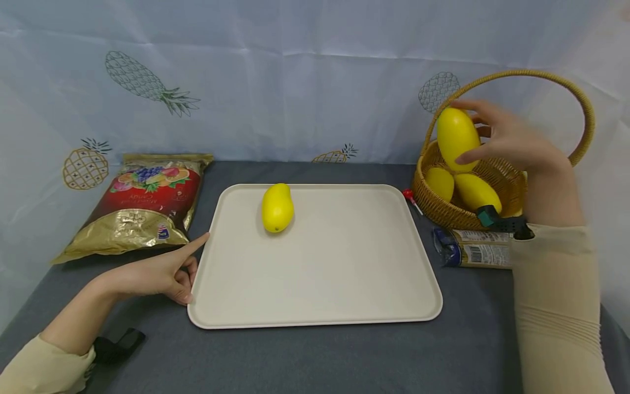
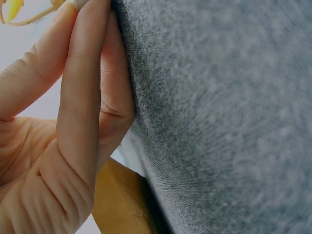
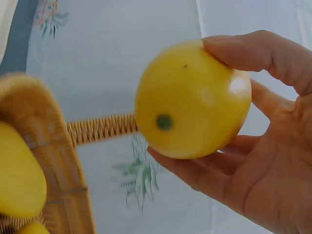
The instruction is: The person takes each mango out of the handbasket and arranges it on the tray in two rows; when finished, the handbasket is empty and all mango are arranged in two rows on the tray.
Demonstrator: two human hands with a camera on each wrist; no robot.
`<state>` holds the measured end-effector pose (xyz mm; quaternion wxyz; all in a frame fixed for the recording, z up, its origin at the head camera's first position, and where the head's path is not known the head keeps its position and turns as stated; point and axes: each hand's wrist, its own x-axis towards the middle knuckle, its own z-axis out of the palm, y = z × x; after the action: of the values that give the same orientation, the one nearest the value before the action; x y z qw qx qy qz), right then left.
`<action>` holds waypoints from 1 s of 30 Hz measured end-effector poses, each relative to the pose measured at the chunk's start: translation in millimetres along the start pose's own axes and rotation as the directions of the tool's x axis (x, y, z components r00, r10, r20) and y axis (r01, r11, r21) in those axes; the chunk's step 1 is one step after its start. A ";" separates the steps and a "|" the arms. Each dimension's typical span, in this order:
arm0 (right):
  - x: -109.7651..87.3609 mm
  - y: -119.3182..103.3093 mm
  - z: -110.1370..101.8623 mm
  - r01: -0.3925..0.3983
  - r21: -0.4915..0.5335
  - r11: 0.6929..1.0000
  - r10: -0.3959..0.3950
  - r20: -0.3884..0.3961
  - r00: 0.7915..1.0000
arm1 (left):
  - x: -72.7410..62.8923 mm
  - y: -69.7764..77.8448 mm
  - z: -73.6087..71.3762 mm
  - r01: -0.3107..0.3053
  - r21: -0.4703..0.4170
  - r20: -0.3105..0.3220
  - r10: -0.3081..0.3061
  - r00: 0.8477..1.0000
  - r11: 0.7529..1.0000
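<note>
A yellow mango (image 1: 458, 137) is in my right hand (image 1: 517, 137), thumb on one side and fingers on the other, above the wicker basket (image 1: 438, 197). The right wrist view shows this mango (image 3: 190, 102) end-on, with a dark green stem spot. Two more mangoes lie in the basket, one on the left (image 1: 439, 183) and one on the right (image 1: 477, 192). Another mango (image 1: 277, 208) rests on the beige tray (image 1: 344, 262), towards its upper left. My left hand (image 1: 157, 273) holds the tray's left rim, index finger extended and other fingers curled.
A red and gold candy bag (image 1: 143, 202) lies left of the tray. By the basket are a red lollipop (image 1: 408, 195) and a packet with a barcode (image 1: 479, 249). The basket's tall handle (image 1: 531, 73) arches over it. A pineapple-print cloth (image 1: 295, 82) hangs behind the grey table.
</note>
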<state>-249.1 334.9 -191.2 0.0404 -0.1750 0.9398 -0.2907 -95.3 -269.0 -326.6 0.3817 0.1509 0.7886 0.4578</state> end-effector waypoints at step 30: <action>52.3 -69.1 122.8 0.193 0.204 0.960 -0.217 0.105 0.970 | 1.7 -2.2 -0.1 -0.004 0.015 -0.022 0.004 1.000 1.000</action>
<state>-255.1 198.0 -252.8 0.0861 -0.2848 0.8796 -0.3712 -96.2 -269.2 -329.2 0.3710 0.1505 0.7959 0.4542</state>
